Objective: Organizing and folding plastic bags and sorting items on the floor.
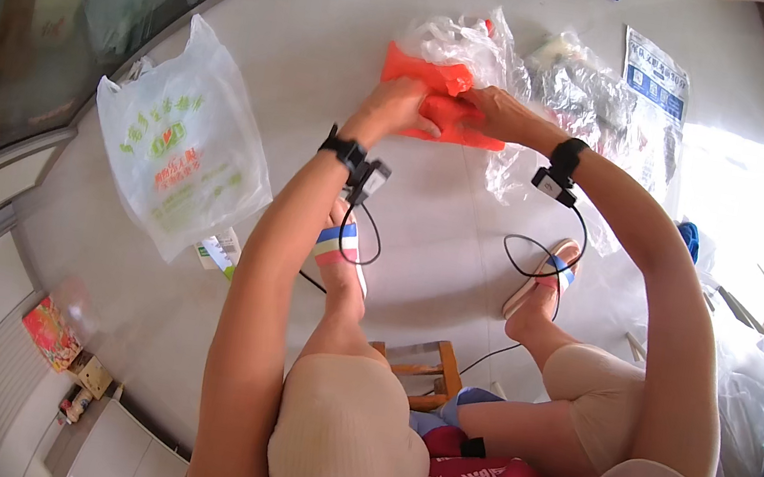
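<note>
A bright orange-red plastic bag (415,66), partly folded and creased, is held above the floor in front of me. My left hand (396,106) grips it from the left, thumb over the near part and fingers tucked against it. From the right, my right hand (500,114) pinches its upper middle, with some fingertips hidden in the folds. Just beyond the bag lies crumpled clear plastic film (471,38), which reaches close to my right hand. Both wrists wear black straps with small devices and cables.
A white printed carrier bag (185,142) lies left on the grey floor (343,3). More clear plastic packaging (589,92) and a printed sheet (657,76) are at the right. Between my sandalled feet and my lap is a wooden stool (448,367). A dark glass panel (87,31) borders the left.
</note>
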Demonstrator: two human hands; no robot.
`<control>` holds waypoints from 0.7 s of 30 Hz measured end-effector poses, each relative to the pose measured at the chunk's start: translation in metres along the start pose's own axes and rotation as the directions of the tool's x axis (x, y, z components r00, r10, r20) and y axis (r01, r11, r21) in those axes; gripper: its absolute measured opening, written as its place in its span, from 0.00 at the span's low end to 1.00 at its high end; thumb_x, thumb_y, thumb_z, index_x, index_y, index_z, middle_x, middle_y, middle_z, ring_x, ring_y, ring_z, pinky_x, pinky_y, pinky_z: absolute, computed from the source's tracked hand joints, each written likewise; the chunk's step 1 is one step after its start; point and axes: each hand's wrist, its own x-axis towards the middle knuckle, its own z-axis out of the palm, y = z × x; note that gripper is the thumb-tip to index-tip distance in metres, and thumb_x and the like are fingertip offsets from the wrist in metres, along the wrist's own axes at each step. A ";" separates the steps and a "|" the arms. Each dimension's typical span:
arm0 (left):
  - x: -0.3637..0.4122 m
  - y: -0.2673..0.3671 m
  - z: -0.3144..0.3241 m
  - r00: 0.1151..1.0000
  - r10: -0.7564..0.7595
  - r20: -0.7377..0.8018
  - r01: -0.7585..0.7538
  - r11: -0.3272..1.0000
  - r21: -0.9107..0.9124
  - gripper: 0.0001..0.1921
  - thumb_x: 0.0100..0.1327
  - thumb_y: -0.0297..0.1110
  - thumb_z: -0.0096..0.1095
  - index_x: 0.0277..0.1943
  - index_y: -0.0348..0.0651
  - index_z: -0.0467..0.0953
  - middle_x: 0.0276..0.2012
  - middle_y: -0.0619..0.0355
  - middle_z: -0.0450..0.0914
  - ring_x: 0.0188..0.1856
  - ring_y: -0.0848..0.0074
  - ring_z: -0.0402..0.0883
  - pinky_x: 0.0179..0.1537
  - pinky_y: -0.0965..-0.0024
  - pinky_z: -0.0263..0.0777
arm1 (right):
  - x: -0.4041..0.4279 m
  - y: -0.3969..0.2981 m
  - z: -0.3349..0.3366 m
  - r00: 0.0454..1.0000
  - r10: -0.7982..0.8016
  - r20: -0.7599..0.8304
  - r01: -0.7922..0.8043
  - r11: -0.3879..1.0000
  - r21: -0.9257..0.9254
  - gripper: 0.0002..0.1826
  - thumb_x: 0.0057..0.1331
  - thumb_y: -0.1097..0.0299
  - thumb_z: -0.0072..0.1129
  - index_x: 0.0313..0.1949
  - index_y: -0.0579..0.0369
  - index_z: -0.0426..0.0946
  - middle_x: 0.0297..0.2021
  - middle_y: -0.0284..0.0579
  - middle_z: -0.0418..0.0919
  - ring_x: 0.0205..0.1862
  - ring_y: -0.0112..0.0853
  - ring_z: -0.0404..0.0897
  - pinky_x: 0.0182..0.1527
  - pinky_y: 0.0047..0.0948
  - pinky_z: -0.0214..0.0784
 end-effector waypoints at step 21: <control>0.014 -0.006 0.009 0.969 0.172 -0.178 -0.092 0.918 0.385 0.09 0.63 0.30 0.64 0.45 0.37 0.81 0.42 0.46 0.85 0.47 0.54 0.85 0.49 0.55 0.78 | -0.016 -0.048 -0.004 0.985 -0.090 -0.146 0.041 0.949 -0.313 0.30 0.65 0.59 0.68 0.62 0.59 0.72 0.55 0.53 0.79 0.59 0.45 0.79 0.57 0.42 0.74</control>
